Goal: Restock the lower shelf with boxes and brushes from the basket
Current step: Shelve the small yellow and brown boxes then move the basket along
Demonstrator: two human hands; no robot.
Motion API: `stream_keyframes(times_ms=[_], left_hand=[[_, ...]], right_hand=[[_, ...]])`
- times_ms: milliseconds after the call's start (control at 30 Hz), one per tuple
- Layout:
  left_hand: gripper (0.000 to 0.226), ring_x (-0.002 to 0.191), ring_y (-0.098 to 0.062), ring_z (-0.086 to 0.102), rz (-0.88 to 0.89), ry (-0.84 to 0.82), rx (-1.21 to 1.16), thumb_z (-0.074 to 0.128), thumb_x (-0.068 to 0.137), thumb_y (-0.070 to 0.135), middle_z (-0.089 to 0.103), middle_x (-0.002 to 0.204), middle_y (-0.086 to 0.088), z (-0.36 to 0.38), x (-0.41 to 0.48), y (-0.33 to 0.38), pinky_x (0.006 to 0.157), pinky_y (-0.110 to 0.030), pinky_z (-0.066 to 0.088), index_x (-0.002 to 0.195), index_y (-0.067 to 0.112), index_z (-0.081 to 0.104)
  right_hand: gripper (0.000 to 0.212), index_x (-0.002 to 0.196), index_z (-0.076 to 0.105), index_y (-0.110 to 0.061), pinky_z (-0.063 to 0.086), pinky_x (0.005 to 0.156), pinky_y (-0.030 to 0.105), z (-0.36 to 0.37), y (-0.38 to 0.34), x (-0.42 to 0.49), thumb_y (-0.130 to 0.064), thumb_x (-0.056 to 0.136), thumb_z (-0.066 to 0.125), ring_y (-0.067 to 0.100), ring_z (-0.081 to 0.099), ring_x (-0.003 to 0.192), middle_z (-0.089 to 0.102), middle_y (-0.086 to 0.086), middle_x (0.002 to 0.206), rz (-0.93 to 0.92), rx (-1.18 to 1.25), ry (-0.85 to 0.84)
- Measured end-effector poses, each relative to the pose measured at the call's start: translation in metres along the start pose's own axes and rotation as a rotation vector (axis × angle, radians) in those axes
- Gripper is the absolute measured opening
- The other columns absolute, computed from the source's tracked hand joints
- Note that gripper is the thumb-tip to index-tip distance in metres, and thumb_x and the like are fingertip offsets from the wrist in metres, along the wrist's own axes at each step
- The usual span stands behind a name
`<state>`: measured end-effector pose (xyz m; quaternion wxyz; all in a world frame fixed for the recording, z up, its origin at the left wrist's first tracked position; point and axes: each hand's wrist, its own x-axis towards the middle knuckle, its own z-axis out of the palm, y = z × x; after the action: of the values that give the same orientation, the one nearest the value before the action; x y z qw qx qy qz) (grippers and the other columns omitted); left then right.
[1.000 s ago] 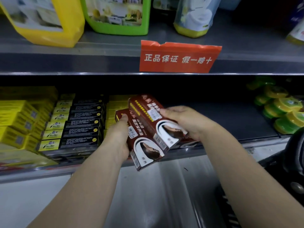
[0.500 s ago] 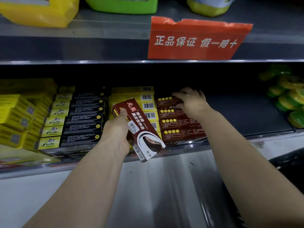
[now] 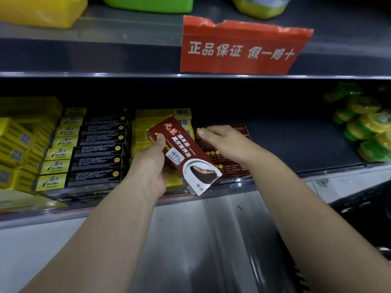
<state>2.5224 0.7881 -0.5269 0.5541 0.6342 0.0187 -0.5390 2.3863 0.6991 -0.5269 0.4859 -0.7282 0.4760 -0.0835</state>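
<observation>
Lower shelf (image 3: 296, 142) bare R of brown stack (image 3: 232, 168); L hand (image 3: 150, 166) grips box (image 3: 188, 157), R hand (image 3: 226, 142) loose, empty over stack.

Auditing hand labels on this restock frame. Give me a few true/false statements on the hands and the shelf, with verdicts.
1. The left hand grips a brown box, tilted, in front of the lower shelf. True.
2. The right hand holds a brush. False: it holds nothing visible and hovers over the stack of brown boxes.
3. A red sign hangs on the upper shelf edge. True.
4. The green-and-yellow round packs sit left of the brown stack. False: they sit to its right, past a bare stretch of shelf.
</observation>
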Motion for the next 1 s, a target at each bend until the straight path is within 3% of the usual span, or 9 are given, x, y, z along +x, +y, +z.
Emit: stream_keyframes(times_ms=[100,200,300,367,467,600,733,833,1000], left_hand=[[0.025,0.084,-0.023,0.067,-0.009,-0.112,0.027,0.054,0.093,0.034,0.07,0.09,-0.011,0.003,-0.004,-0.001,0.071,-0.034,0.055,0.087,0.01,0.06],[0.021,0.093,-0.019,0.062,0.168,-0.153,0.362,0.054,0.093,0.033,0.066,0.107,-0.004,0.004,-0.006,-0.008,0.082,-0.031,0.048,0.1,0.014,0.061],[0.038,0.111,-0.018,0.053,0.459,-0.155,0.851,0.054,0.093,0.029,0.056,0.128,0.0,0.001,-0.002,-0.016,0.091,-0.026,0.039,0.129,0.017,0.051],[0.043,0.124,-0.019,0.046,0.532,-0.186,1.048,0.054,0.094,0.03,0.049,0.138,0.001,-0.001,-0.001,-0.02,0.094,-0.024,0.034,0.135,0.02,0.047],[0.049,0.132,-0.023,0.037,0.537,-0.216,1.242,0.053,0.093,0.034,0.039,0.146,-0.001,-0.004,0.002,-0.024,0.102,-0.03,0.033,0.139,0.023,0.041],[0.055,0.136,-0.027,0.03,0.479,-0.241,1.391,0.051,0.093,0.038,0.034,0.149,-0.003,-0.005,0.004,-0.026,0.11,-0.035,0.028,0.143,0.022,0.036],[0.056,0.139,-0.027,0.025,0.471,-0.242,1.436,0.05,0.093,0.039,0.031,0.151,-0.003,-0.004,0.006,-0.028,0.112,-0.036,0.025,0.144,0.02,0.035],[0.055,0.139,-0.026,0.024,0.488,-0.243,1.452,0.05,0.094,0.039,0.031,0.151,-0.003,-0.004,0.007,-0.028,0.113,-0.034,0.024,0.143,0.019,0.035],[0.052,0.135,-0.026,0.033,0.512,-0.243,1.382,0.05,0.094,0.036,0.037,0.148,-0.004,0.0,0.001,-0.026,0.107,-0.033,0.03,0.142,0.02,0.038]], right_hand=[[0.019,0.099,0.063,-0.023,0.056,0.071,0.024,-0.003,-0.014,-0.013,-0.038,0.088,0.06,0.012,0.071,0.076,0.073,-0.003,0.087,0.103,0.129,-0.159],[0.026,0.109,0.063,-0.012,0.054,0.069,0.025,-0.026,-0.018,-0.014,-0.029,0.089,0.061,0.011,0.067,0.069,0.071,0.001,0.085,0.078,0.137,0.014],[0.041,0.129,0.052,-0.014,0.047,0.08,0.027,-0.052,-0.016,-0.004,-0.03,0.092,0.057,0.018,0.062,0.096,0.064,0.008,0.117,-0.014,-0.339,0.211],[0.049,0.139,0.041,-0.02,0.042,0.095,0.038,-0.06,-0.008,0.009,-0.031,0.094,0.053,0.029,0.05,0.118,0.051,0.011,0.134,-0.026,-0.726,0.315],[0.052,0.143,0.034,-0.027,0.019,0.112,0.05,-0.054,0.005,0.033,-0.026,0.094,0.051,0.036,0.033,0.133,0.039,0.011,0.145,-0.048,-0.993,0.415],[0.051,0.143,0.032,-0.034,0.005,0.114,0.053,-0.042,0.023,0.06,-0.021,0.096,0.046,0.035,0.025,0.138,0.035,0.007,0.149,-0.038,-1.029,0.357],[0.048,0.146,0.025,-0.032,0.015,0.114,0.052,-0.02,0.041,0.075,-0.028,0.1,0.036,0.032,0.024,0.139,0.028,0.006,0.153,0.025,-0.867,0.189],[0.05,0.149,0.015,-0.029,0.011,0.116,0.049,-0.011,0.047,0.078,-0.03,0.102,0.03,0.025,0.009,0.145,0.014,0.001,0.158,0.062,-0.778,0.114],[0.057,0.15,0.011,-0.028,0.011,0.116,0.047,-0.013,0.035,0.063,-0.029,0.1,0.037,0.025,0.008,0.145,0.006,0.001,0.159,0.118,-0.827,0.063]])
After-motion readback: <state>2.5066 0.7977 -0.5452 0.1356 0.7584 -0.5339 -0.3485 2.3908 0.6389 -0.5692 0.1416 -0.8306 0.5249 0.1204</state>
